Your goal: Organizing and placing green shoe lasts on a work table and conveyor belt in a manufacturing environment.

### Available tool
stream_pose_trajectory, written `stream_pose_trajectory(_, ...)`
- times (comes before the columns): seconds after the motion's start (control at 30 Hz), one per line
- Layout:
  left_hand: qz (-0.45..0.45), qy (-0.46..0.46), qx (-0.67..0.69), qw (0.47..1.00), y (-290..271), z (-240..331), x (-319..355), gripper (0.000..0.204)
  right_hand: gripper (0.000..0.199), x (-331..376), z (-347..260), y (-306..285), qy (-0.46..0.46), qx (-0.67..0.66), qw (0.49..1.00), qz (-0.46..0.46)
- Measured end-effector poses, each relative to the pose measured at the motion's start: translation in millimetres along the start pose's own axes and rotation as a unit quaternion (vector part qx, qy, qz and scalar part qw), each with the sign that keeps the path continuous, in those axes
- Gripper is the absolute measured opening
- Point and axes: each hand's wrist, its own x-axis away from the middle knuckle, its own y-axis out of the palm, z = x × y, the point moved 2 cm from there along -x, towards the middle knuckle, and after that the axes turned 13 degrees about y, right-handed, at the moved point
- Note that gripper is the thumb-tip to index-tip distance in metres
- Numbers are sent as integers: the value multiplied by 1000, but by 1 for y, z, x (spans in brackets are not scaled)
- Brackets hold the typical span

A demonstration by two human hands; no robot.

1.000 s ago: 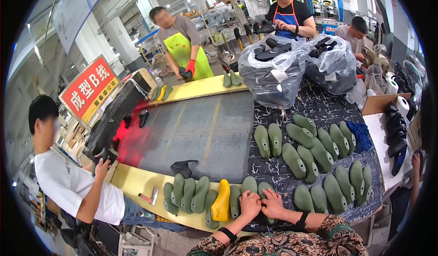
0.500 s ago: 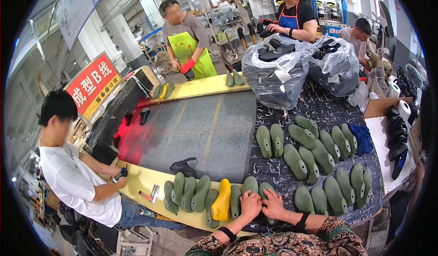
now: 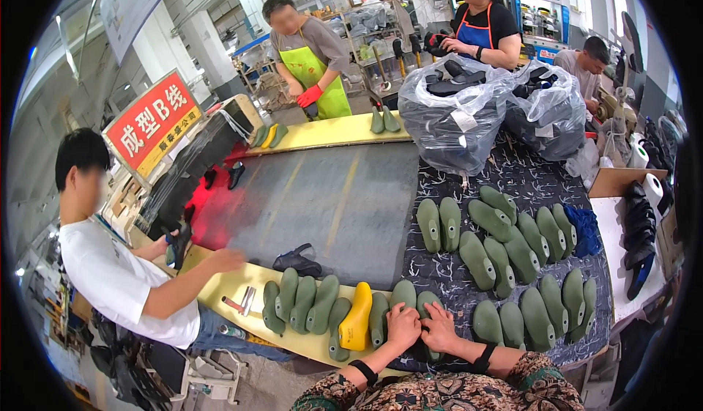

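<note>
Two green shoe lasts stand side by side at the near edge of the table, under my hands. My left hand point(image 3: 403, 326) has its fingers bent over the left last point(image 3: 403, 293), and my right hand point(image 3: 439, 328) grips the right last point(image 3: 426, 299) the same way. The thumbs almost meet between them, and the palms hide the lasts' lower parts. Just left of my left hand stands another green last point(image 3: 378, 319), then a yellow last point(image 3: 356, 317) and several more green ones point(image 3: 322, 305).
Several green lasts point(image 3: 540, 314) lie in rows on the dark patterned cloth point(image 3: 461, 180) at right. Beyond are stuffed plastic bags point(image 3: 447, 129). A grey conveyor belt point(image 3: 329, 206) runs ahead, with a dark shoe upper point(image 3: 298, 260) on it. At left, a co-worker point(image 3: 121, 264) holds a dark shoe.
My hands stay on the same two lasts. The co-worker at left has moved a dark shoe farther from the table's edge with one hand, while the other hand swings out toward the belt.
</note>
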Motion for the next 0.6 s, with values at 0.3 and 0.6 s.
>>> stream_pose_trajectory(0.3,2,-2,-10,1000,2,-1,3,6,31,-1,0,2,-15,-3,1000,26)
stream_pose_trajectory(0.6,-9,-3,-4,1000,1,0,1,9,31,0,0,2,-17,5,999,29)
